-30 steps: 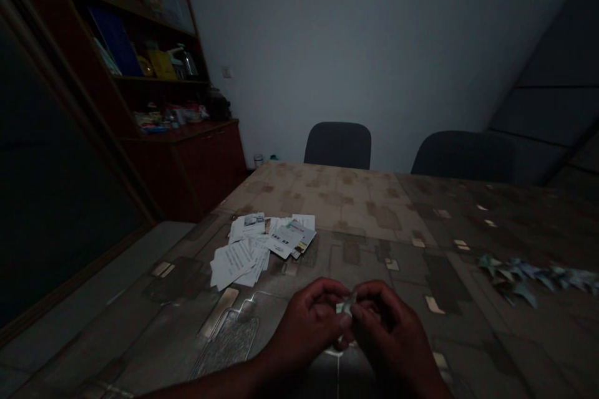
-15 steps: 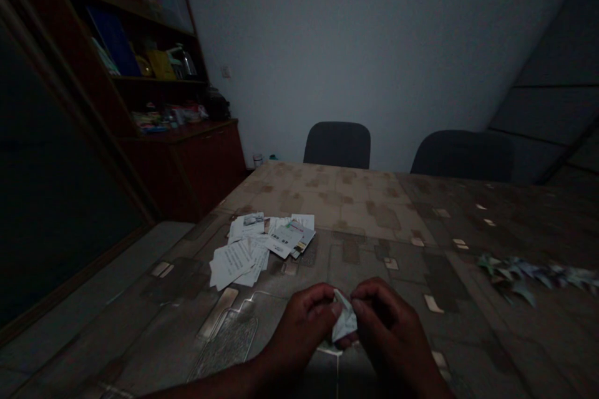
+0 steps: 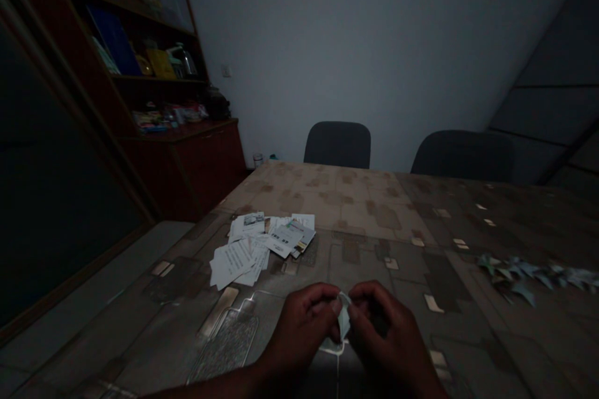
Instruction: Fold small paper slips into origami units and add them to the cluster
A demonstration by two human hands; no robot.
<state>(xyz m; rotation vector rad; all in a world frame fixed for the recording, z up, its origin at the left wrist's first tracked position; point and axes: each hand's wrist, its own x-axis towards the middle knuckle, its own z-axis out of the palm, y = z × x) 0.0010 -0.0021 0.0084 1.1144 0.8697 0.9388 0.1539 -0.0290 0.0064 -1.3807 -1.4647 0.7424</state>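
Between my two hands, over the near side of the table, is a small folded piece of pale paper (image 3: 344, 319). My left hand (image 3: 304, 324) pinches its left side with thumb and forefinger. On the other side, my right hand (image 3: 387, 327) grips the right edge in the same way. The paper stands narrow and upright, partly covered by my fingers. Farther off to the left lies a loose pile of printed white cards (image 3: 234, 262). Several folded paper pieces (image 3: 519, 274) rest in a row at the right.
A patterned cloth covers the table (image 3: 322, 193). Behind its far edge stand two dark chairs, one in the middle (image 3: 337, 143) and one at the right (image 3: 463, 153). A reddish-brown cabinet (image 3: 206, 162) with filled shelves is at the left.
The paper has been turned or squeezed between my fingers and now shows a narrower face. My right hand has shifted slightly left, closer to my left hand. The cards have not moved.
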